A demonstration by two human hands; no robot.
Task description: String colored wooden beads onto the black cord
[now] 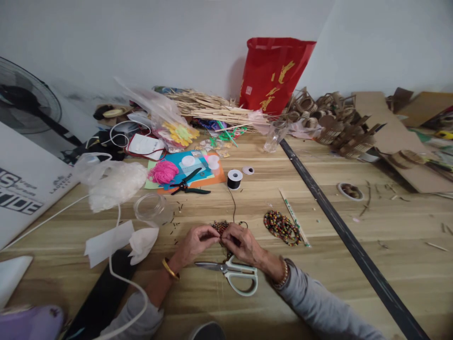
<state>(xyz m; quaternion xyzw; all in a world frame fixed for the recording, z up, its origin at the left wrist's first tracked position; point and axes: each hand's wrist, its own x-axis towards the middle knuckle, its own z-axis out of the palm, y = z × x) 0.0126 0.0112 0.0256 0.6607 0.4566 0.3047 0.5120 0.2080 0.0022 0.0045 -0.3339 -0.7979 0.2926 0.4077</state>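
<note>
My left hand (198, 240) and my right hand (244, 242) meet fingertip to fingertip over the table, both closed in a pinch. A thin black cord (234, 203) runs from a white-flanged spool (235, 179) down to my right hand, where a small loop shows. What the left fingertips grip is too small to make out. Just behind the fingers lies a heap of brownish beads (220, 226), partly covered by the hands. Scissors (226, 268) with pale handles rest below my hands, blades pointing left. To the right lies a coil of multicoloured bead strings (281, 227).
Black-handled pliers (191, 184) and pink yarn (164, 173) lie on coloured paper sheets. A patterned stick (295, 219) lies beside the bead coil. A plastic bag (116, 184) and white cable are at left. A red bag (274, 75) stands at the back; a black strip (329, 212) crosses the table.
</note>
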